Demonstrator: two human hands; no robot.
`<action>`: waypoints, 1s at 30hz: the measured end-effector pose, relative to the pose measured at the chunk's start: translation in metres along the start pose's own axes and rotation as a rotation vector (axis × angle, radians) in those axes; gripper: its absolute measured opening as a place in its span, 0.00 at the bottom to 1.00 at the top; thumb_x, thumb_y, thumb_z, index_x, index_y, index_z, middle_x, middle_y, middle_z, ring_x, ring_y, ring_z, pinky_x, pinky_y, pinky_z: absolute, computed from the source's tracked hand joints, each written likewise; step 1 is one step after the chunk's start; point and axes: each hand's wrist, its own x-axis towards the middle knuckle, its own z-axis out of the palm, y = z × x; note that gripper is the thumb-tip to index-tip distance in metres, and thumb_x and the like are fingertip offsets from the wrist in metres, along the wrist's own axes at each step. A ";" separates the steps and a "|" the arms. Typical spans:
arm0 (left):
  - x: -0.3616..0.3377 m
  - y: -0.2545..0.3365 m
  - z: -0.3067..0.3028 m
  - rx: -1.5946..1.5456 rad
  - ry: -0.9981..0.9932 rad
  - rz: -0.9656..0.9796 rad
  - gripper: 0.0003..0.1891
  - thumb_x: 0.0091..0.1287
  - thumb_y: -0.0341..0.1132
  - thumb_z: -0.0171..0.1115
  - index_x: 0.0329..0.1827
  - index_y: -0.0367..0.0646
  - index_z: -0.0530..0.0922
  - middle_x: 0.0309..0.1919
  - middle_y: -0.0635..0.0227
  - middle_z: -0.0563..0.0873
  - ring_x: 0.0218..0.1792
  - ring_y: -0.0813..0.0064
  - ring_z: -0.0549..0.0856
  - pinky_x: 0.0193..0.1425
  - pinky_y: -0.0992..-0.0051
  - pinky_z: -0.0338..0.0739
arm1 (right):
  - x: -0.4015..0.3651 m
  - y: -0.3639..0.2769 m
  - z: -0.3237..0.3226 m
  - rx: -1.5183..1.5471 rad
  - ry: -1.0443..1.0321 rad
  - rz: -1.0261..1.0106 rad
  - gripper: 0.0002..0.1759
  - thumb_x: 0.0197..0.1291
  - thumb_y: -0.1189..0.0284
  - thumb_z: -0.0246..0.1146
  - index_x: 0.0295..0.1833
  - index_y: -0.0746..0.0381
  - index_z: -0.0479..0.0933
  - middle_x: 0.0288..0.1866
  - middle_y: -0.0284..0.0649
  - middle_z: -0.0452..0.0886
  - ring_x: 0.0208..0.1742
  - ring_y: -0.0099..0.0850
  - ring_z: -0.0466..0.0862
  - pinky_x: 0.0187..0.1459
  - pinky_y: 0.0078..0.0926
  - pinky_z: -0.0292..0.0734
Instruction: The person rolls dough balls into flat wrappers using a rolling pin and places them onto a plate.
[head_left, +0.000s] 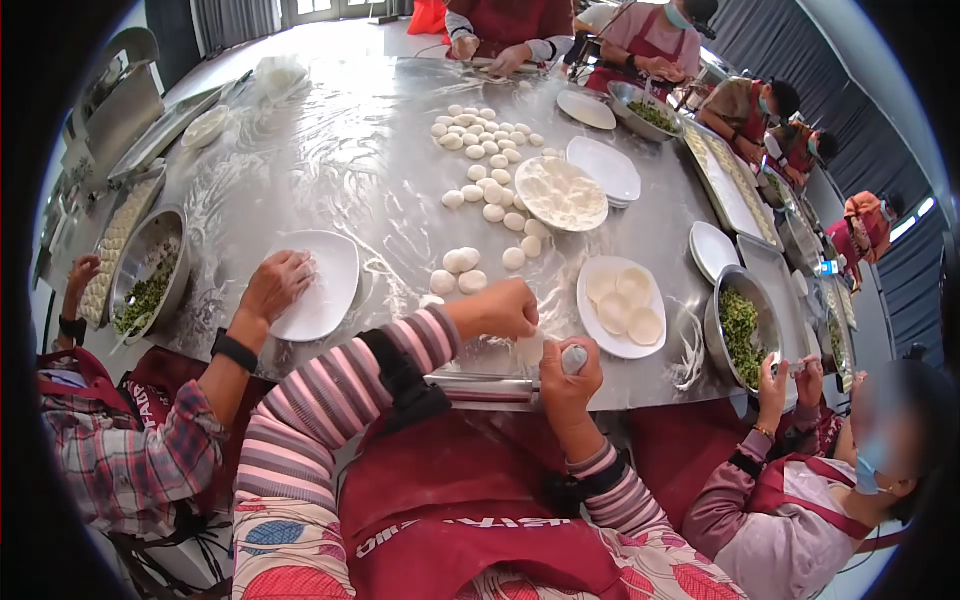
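Note:
My left hand (498, 308) reaches across in front of me, its fingers curled closed. Just below the fingertips a pale, thin dough wrapper (531, 348) partly shows, seemingly pinched at its edge. My right hand (571, 385) is wrapped round a rolling pin (573, 359), whose rounded, floury end pokes out above the fist. Beyond my right hand, a white plate (622, 345) carries several flat round wrappers (630, 300). Past my left hand lie small dough balls (461, 262), with many more spread farther up the table.
A floury metal table (400, 120) stretches ahead. A plate of flour (562, 195) stands mid-table. Bowls of chopped green filling (738, 335) sit on both sides. A neighbour's hand (280, 290) rests on a white plate (335, 300) at left. Another person's hands (790, 385) work at right.

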 end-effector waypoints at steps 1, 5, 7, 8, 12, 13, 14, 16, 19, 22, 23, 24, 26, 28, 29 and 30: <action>0.001 0.000 0.004 -0.002 -0.037 -0.019 0.07 0.47 0.32 0.65 0.27 0.38 0.81 0.26 0.56 0.84 0.29 0.63 0.84 0.35 0.70 0.76 | -0.001 -0.001 -0.002 -0.001 0.000 0.000 0.11 0.51 0.78 0.66 0.32 0.61 0.68 0.19 0.32 0.71 0.17 0.19 0.71 0.20 0.18 0.67; -0.023 -0.019 0.006 0.190 0.167 -0.185 0.07 0.46 0.32 0.64 0.26 0.38 0.81 0.26 0.57 0.84 0.31 0.62 0.84 0.35 0.68 0.76 | 0.009 -0.011 0.001 -0.062 -0.013 0.012 0.11 0.50 0.77 0.67 0.32 0.63 0.69 0.20 0.41 0.73 0.18 0.33 0.74 0.22 0.27 0.69; -0.040 -0.020 -0.004 0.197 0.157 -0.180 0.07 0.47 0.33 0.64 0.27 0.38 0.82 0.26 0.57 0.84 0.30 0.63 0.84 0.35 0.68 0.76 | 0.019 -0.009 0.011 -0.124 -0.016 -0.015 0.11 0.50 0.76 0.67 0.32 0.64 0.69 0.20 0.43 0.73 0.18 0.35 0.75 0.22 0.29 0.69; -0.043 -0.023 -0.005 0.124 0.140 -0.177 0.07 0.46 0.33 0.63 0.25 0.39 0.82 0.25 0.56 0.84 0.30 0.61 0.84 0.35 0.67 0.76 | 0.029 -0.003 0.020 -0.135 -0.022 -0.011 0.11 0.50 0.75 0.67 0.33 0.64 0.69 0.20 0.45 0.73 0.18 0.38 0.75 0.22 0.31 0.69; -0.031 -0.030 -0.005 0.077 0.217 -0.177 0.06 0.46 0.33 0.63 0.23 0.39 0.82 0.22 0.55 0.83 0.27 0.59 0.83 0.34 0.67 0.76 | 0.065 0.015 0.059 -0.112 -0.004 -0.142 0.14 0.49 0.74 0.67 0.37 0.64 0.68 0.22 0.51 0.74 0.22 0.51 0.76 0.23 0.39 0.68; -0.031 -0.030 -0.001 0.075 0.199 -0.170 0.06 0.46 0.33 0.63 0.23 0.39 0.82 0.22 0.55 0.83 0.27 0.59 0.83 0.34 0.67 0.76 | 0.068 0.016 0.059 -0.037 -0.069 -0.067 0.14 0.48 0.74 0.67 0.37 0.65 0.68 0.22 0.51 0.74 0.23 0.51 0.76 0.23 0.39 0.68; -0.031 -0.031 -0.004 0.073 0.152 -0.152 0.06 0.46 0.32 0.62 0.23 0.39 0.81 0.22 0.55 0.83 0.26 0.60 0.83 0.34 0.67 0.76 | 0.064 0.015 0.053 -0.045 -0.062 -0.071 0.14 0.48 0.74 0.67 0.37 0.65 0.68 0.22 0.51 0.74 0.23 0.51 0.76 0.23 0.39 0.68; -0.034 -0.037 -0.007 0.073 0.156 -0.101 0.05 0.46 0.31 0.62 0.22 0.39 0.81 0.21 0.56 0.83 0.26 0.61 0.83 0.32 0.68 0.76 | 0.044 0.011 0.035 -0.163 -0.005 -0.128 0.14 0.48 0.73 0.67 0.35 0.65 0.69 0.21 0.49 0.74 0.22 0.49 0.76 0.24 0.38 0.69; -0.052 -0.032 -0.001 -0.361 0.029 -0.364 0.07 0.49 0.31 0.61 0.29 0.37 0.80 0.25 0.55 0.83 0.27 0.63 0.83 0.33 0.67 0.76 | 0.016 -0.004 0.007 -0.021 -0.019 -0.052 0.14 0.48 0.75 0.67 0.36 0.66 0.69 0.21 0.47 0.73 0.20 0.45 0.74 0.23 0.37 0.68; -0.046 -0.022 0.003 0.014 0.083 -0.162 0.06 0.53 0.28 0.60 0.32 0.35 0.78 0.25 0.58 0.82 0.27 0.71 0.81 0.32 0.71 0.74 | 0.037 0.009 0.030 -0.150 -0.034 -0.025 0.12 0.50 0.75 0.66 0.36 0.65 0.69 0.21 0.48 0.73 0.21 0.45 0.75 0.23 0.37 0.69; -0.037 -0.025 0.002 0.026 0.082 -0.151 0.06 0.53 0.28 0.60 0.32 0.35 0.78 0.25 0.58 0.82 0.27 0.71 0.81 0.32 0.71 0.74 | 0.052 0.009 0.042 -0.109 0.005 -0.150 0.13 0.50 0.75 0.66 0.38 0.65 0.69 0.22 0.49 0.74 0.22 0.47 0.76 0.23 0.38 0.69; -0.030 -0.028 0.002 0.065 0.130 -0.098 0.05 0.53 0.28 0.60 0.31 0.35 0.77 0.24 0.58 0.82 0.27 0.70 0.81 0.32 0.71 0.74 | 0.062 0.012 0.051 -0.090 -0.027 -0.118 0.14 0.49 0.75 0.66 0.38 0.65 0.69 0.22 0.50 0.74 0.23 0.48 0.77 0.23 0.38 0.69; -0.025 -0.037 0.002 0.024 0.130 -0.084 0.06 0.53 0.29 0.60 0.30 0.35 0.76 0.23 0.57 0.82 0.27 0.68 0.81 0.31 0.71 0.74 | 0.064 0.013 0.053 -0.070 -0.063 -0.092 0.15 0.49 0.74 0.67 0.39 0.65 0.69 0.22 0.50 0.75 0.24 0.49 0.77 0.24 0.38 0.70; -0.035 -0.035 -0.005 0.034 0.111 -0.057 0.06 0.52 0.30 0.60 0.29 0.36 0.78 0.24 0.55 0.82 0.28 0.64 0.82 0.32 0.69 0.74 | 0.050 0.005 0.038 -0.123 0.037 -0.185 0.14 0.49 0.74 0.67 0.37 0.65 0.68 0.21 0.49 0.74 0.22 0.48 0.77 0.23 0.38 0.70; -0.042 -0.034 -0.006 0.046 0.077 -0.039 0.06 0.50 0.31 0.61 0.28 0.37 0.79 0.25 0.53 0.82 0.29 0.61 0.82 0.34 0.67 0.75 | 0.036 0.002 0.025 -0.148 0.005 -0.106 0.14 0.49 0.75 0.67 0.36 0.65 0.68 0.20 0.48 0.74 0.22 0.48 0.78 0.23 0.38 0.70; -0.047 -0.031 -0.007 -0.008 0.100 -0.093 0.06 0.50 0.31 0.60 0.28 0.37 0.78 0.25 0.52 0.82 0.29 0.61 0.82 0.33 0.68 0.75 | 0.021 0.006 0.013 -0.200 -0.019 -0.131 0.14 0.49 0.76 0.66 0.37 0.64 0.68 0.21 0.49 0.74 0.22 0.47 0.77 0.22 0.38 0.69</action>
